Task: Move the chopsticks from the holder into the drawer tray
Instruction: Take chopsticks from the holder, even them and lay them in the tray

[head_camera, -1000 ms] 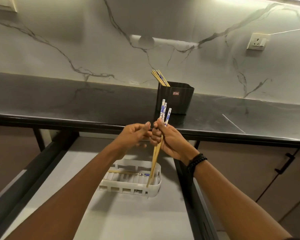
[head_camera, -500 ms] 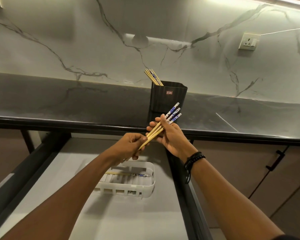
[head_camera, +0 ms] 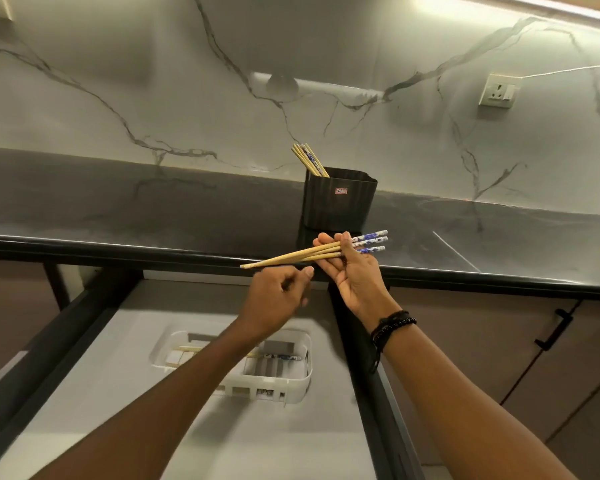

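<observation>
My right hand [head_camera: 355, 285] holds three bamboo chopsticks with blue-and-white ends [head_camera: 309, 255] nearly level above the counter's front edge, the thumb pressed over them. Their bare tips point left. My left hand [head_camera: 278, 299] hovers just under those tips with its fingers curled, holding nothing. Behind stands the black holder [head_camera: 340, 202] with several more chopsticks [head_camera: 309, 159] leaning in its left corner. Below, the white slotted tray [head_camera: 293, 384] sits in the open drawer [head_camera: 118, 393]. A chopstick [head_camera: 281, 357] lies across the tray, partly hidden by my left forearm.
The dark stone counter [head_camera: 153, 209] runs across the view, with a marble wall behind. A wall socket [head_camera: 499, 90] is at the upper right. Closed cabinet doors with a black handle [head_camera: 551, 327] are to the right of the drawer.
The chopsticks swung from upright to nearly level in my right hand. My left hand, which gripped their bare tips half a second ago, has let go and sits just below them.
</observation>
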The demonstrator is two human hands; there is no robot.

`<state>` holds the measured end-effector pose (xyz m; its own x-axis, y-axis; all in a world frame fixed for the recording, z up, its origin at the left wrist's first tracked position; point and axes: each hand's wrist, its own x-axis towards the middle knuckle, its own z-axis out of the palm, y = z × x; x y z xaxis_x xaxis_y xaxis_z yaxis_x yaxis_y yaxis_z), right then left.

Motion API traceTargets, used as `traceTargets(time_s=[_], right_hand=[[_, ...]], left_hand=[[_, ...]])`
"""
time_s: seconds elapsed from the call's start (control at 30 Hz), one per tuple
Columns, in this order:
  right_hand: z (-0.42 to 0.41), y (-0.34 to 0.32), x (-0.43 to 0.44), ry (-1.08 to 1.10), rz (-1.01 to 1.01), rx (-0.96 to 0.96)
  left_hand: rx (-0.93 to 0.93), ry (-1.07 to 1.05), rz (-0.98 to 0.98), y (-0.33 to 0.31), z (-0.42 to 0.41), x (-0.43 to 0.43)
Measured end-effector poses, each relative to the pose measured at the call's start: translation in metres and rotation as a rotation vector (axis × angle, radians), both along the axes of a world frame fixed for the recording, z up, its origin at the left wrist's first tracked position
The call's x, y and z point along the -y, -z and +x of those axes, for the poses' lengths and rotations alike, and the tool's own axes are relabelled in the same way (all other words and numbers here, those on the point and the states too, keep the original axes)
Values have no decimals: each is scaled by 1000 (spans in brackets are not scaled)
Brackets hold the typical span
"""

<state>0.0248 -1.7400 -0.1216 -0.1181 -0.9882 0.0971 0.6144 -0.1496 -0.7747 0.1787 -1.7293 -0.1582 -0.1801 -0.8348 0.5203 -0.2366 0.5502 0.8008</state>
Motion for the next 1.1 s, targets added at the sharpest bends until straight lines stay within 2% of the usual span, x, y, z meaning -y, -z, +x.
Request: traceTargets(time_s=[0.07,0.1,0.17,0.23,0.3,0.67,1.1], right_hand=[[2,0,0,-37,-5,76],[3,1,0,-60,2,105],[7,4,-1,-114,36,152],[14,7,-1,-156,66,177],[20,9,-1,-173,84,179],[15,5,-3,-212,32,64],[3,6,-3,-293,-19,124]], left_hand=[[-223,162,401,-2,-7,-5],[-354,208,538,-4,-8,-5],[-584,226,609,-8,-5,0],[-809,245,593,-14,3,4],[-940,258,568,-18,10,5],[-1139,254,589,-28,24,12],[-1144,281,598,-31,42,17]])
